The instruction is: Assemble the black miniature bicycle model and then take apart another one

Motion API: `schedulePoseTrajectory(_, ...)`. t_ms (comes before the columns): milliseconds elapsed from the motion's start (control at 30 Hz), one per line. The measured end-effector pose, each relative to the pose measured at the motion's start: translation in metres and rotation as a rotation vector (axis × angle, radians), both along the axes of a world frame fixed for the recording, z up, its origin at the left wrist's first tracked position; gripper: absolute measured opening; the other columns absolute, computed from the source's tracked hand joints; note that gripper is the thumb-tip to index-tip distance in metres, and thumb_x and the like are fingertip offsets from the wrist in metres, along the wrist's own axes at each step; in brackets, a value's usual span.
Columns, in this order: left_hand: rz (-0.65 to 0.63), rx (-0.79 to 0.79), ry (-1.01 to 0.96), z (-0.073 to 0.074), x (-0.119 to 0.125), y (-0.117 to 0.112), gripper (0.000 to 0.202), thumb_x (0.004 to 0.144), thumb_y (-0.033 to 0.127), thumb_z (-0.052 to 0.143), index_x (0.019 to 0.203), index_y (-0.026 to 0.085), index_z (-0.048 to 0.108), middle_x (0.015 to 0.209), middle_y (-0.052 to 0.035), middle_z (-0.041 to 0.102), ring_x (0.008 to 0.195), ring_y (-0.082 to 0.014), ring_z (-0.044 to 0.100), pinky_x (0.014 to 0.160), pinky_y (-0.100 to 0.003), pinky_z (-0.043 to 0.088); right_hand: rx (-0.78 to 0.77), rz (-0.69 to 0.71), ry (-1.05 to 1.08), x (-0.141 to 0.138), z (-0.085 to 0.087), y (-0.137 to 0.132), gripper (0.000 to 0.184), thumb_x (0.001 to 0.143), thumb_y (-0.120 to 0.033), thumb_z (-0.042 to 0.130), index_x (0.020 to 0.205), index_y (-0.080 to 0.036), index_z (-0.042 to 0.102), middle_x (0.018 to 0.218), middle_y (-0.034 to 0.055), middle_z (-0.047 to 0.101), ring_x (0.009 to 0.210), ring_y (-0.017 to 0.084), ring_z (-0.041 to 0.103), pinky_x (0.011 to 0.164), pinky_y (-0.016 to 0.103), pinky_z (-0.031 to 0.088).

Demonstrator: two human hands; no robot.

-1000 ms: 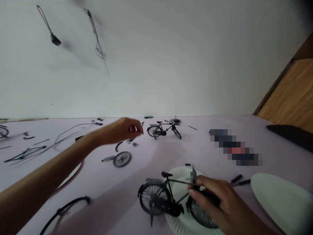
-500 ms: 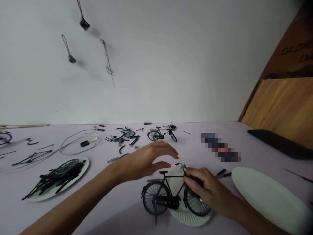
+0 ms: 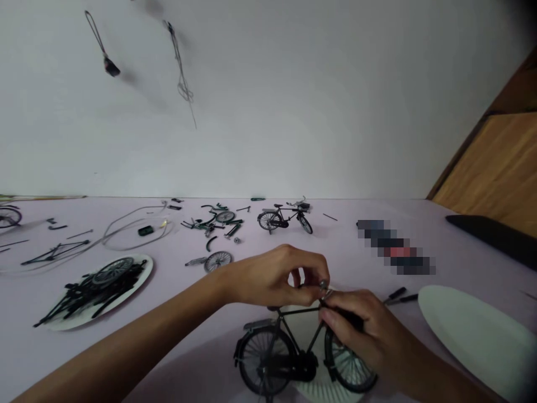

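Observation:
A black model bicycle (image 3: 298, 366) stands close in front of me, its rear wheel at left and its front wheel at right. My right hand (image 3: 367, 327) is closed around its front end, just below the handlebar, hiding part of the front wheel and fork. From the left, my left hand (image 3: 285, 277) reaches over the saddle and pinches the handlebar (image 3: 323, 285), which its fingers mostly cover. A ribbed white paper plate (image 3: 325, 393) lies beneath the bicycle.
A plate (image 3: 146, 274) at left carries a pile of black bicycle parts. Further back stand a second model bicycle (image 3: 285, 217) and loose parts (image 3: 218, 221). A white plate (image 3: 474, 336) and black-handled tools (image 3: 396, 295) lie at right. A cable (image 3: 121, 235) loops across the left side.
My left hand has come down and right from above the bicycle, its spread fingers closing on the handlebar. The right hand keeps its hold. The view has tilted down.

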State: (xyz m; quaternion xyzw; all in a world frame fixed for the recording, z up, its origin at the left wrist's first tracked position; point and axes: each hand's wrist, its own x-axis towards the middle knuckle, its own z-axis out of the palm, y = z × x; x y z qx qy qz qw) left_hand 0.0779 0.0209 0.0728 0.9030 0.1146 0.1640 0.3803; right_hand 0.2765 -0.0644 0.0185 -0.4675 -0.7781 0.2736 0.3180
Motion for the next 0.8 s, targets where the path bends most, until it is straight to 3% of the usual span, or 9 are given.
schedulePoseTrajectory(167,0.073,-0.045,0.024,-0.004,0.004,-0.003,0.012,0.085,0.012,0.056,0.085,0.018,0.046,0.061,0.0064,0.046,0.052,-0.0064,0.038,0.045,-0.018,0.03,-0.08,0.107,0.001,0.001,0.004,0.004,0.027,0.098,-0.029,0.044,0.074,-0.02,0.052,0.067,-0.0042,0.045,0.063,0.012,0.044,0.06,0.023,0.037)
schedulePoseTrajectory(300,0.049,-0.134,0.07,-0.005,0.006,-0.008,0.014,0.088,0.014,0.052,0.089,0.02,0.039,0.061,0.008,0.041,0.053,-0.0066,0.032,0.046,-0.018,0.027,-0.122,0.122,-0.001,0.005,0.001,0.004,0.029,0.099,-0.031,0.044,0.072,-0.021,0.045,0.065,-0.0054,0.039,0.062,0.011,0.04,0.059,0.022,0.034)
schedulePoseTrajectory(433,0.055,-0.198,0.062,-0.001,0.004,-0.011,0.014,0.09,0.014,0.051,0.089,0.02,0.038,0.064,0.0071,0.042,0.056,-0.0071,0.033,0.047,-0.018,0.028,-0.104,0.119,0.014,0.004,0.002,0.001,0.027,0.099,-0.032,0.045,0.075,-0.021,0.048,0.068,-0.0048,0.043,0.064,0.011,0.043,0.06,0.022,0.035)
schedulePoseTrajectory(600,0.079,-0.27,0.048,0.001,0.003,-0.014,0.015,0.089,0.014,0.052,0.087,0.019,0.039,0.063,0.0077,0.041,0.055,-0.0063,0.032,0.046,-0.017,0.027,-0.111,0.143,0.059,0.002,0.006,0.0,0.027,0.098,-0.029,0.045,0.073,-0.021,0.046,0.064,-0.0062,0.034,0.058,0.01,0.034,0.055,0.023,0.031)
schedulePoseTrajectory(800,0.098,-0.383,0.025,0.007,0.006,-0.017,0.013,0.087,0.012,0.051,0.084,0.019,0.04,0.062,0.0079,0.041,0.053,-0.0059,0.029,0.046,-0.018,0.025,-0.168,0.143,0.137,0.003,0.01,-0.003,0.031,0.099,-0.035,0.045,0.071,-0.021,0.044,0.065,-0.0055,0.034,0.058,0.01,0.034,0.052,0.023,0.03)
